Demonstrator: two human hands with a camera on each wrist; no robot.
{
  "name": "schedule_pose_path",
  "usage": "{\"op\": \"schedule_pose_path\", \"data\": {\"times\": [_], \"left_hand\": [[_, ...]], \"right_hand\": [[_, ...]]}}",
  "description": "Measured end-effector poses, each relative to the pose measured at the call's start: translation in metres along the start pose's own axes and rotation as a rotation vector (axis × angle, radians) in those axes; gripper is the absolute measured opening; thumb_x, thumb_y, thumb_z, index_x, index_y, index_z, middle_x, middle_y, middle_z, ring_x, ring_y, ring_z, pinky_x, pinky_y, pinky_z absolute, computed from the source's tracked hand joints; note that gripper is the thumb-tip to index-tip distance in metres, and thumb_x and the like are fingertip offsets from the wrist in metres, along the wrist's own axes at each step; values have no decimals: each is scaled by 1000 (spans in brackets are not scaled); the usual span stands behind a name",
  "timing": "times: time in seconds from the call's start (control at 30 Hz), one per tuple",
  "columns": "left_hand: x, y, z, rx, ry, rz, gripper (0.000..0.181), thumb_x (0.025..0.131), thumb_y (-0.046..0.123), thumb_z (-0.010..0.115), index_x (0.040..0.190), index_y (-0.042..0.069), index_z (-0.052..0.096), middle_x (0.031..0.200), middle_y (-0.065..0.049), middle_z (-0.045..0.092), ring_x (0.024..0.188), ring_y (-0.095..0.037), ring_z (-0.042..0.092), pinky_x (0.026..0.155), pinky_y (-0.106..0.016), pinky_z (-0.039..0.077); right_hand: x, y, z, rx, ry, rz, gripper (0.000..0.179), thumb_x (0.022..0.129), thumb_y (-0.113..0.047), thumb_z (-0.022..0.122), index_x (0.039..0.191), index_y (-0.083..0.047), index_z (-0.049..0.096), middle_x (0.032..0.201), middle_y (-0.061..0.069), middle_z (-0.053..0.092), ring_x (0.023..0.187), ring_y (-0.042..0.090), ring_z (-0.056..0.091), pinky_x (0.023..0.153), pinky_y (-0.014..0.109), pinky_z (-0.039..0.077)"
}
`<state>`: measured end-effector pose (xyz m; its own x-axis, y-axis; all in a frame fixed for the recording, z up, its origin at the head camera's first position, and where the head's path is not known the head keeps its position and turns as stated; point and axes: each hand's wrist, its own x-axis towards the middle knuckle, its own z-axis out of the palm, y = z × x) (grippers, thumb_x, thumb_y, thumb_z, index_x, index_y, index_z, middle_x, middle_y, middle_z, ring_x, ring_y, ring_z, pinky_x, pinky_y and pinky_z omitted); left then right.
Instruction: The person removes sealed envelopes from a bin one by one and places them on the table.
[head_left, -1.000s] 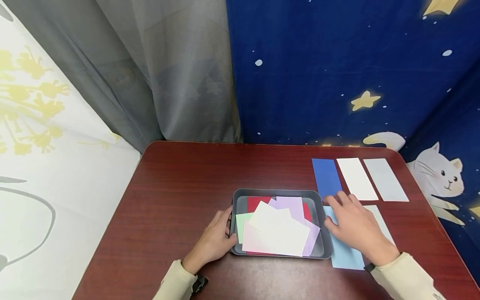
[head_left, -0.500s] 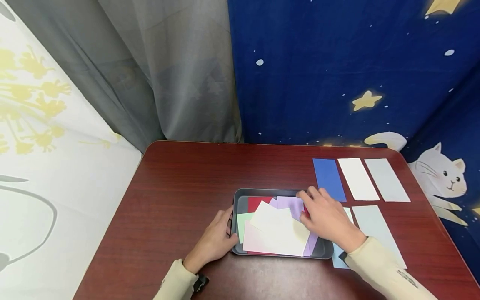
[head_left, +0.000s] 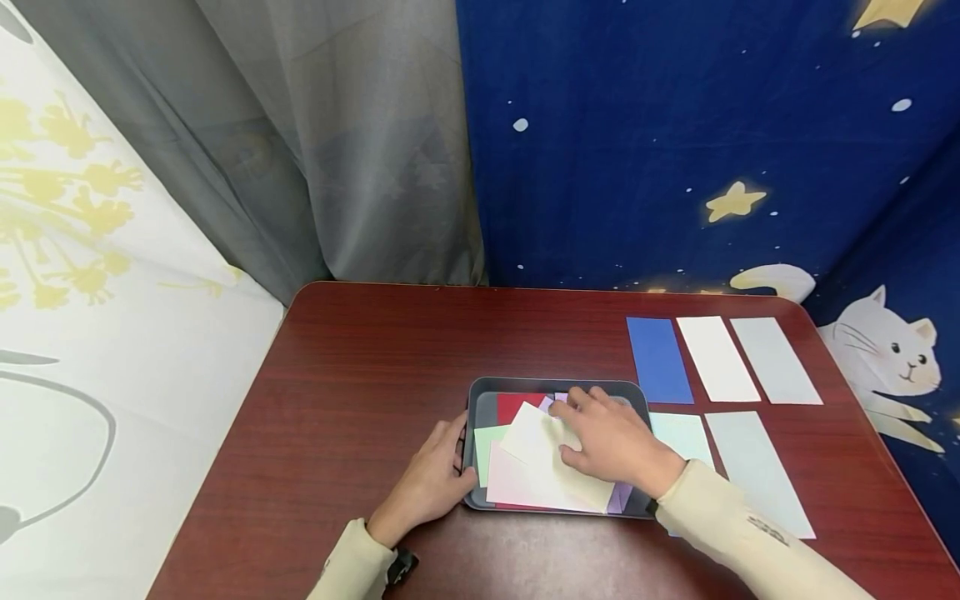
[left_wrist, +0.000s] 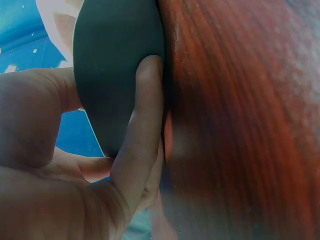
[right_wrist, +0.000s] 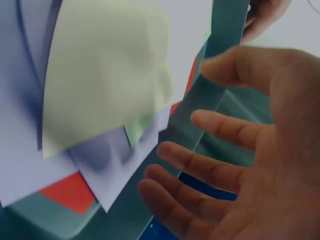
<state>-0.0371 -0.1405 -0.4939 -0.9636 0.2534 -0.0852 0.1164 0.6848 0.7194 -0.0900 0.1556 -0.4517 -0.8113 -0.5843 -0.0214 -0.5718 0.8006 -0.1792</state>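
Observation:
A grey tray holds a loose pile of paper cards, with a cream card and a pale pink card uppermost. Red, purple and green cards peek out beneath. My left hand grips the tray's left side; in the left wrist view its digits lie against the grey wall and over the rim. Over the pile hovers my right hand, fingers spread and slightly bent. The right wrist view shows its fingertips apart from the cream card, holding nothing.
Right of the tray, cards lie in rows on the brown table: blue, white and pale grey behind. A pale blue-green card, partly under my sleeve, and another pale card lie in front.
My right hand has moved left from the pale blue card on the table to above the card pile. The left hand has stayed at the tray.

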Motion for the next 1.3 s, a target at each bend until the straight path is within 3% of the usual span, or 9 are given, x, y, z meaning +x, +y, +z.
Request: {"op": "schedule_pose_path", "data": {"times": [0.4,0.9,1.3], "left_hand": [[1,-1,1,4,-8,-18,83,89,3,71,165,-4,40,133,-13,57,81,-5,59,65,-27,52],[0,-1,1,-8,12,7,83,87,1,71,165,-4,42,133,-13,57,82,-6,60,65,-27,52],[-1,0,0,-10,10,8,84,86,1,71,165,-3,43,133,-13,58,81,-5,59,65,-27,52]], "right_hand": [[2,-13,13,31,-113,-9,65,83,-41,93,140,-17,74,138,20,62,109,37,62,70,52,60],[2,-17,12,59,-110,10,70,76,-30,99,140,-18,75,138,20,62,110,37,61,70,49,59],[1,-15,11,55,-81,-12,69,75,-30,99,139,-21,75,137,17,62,108,36,58,68,48,57]]}}
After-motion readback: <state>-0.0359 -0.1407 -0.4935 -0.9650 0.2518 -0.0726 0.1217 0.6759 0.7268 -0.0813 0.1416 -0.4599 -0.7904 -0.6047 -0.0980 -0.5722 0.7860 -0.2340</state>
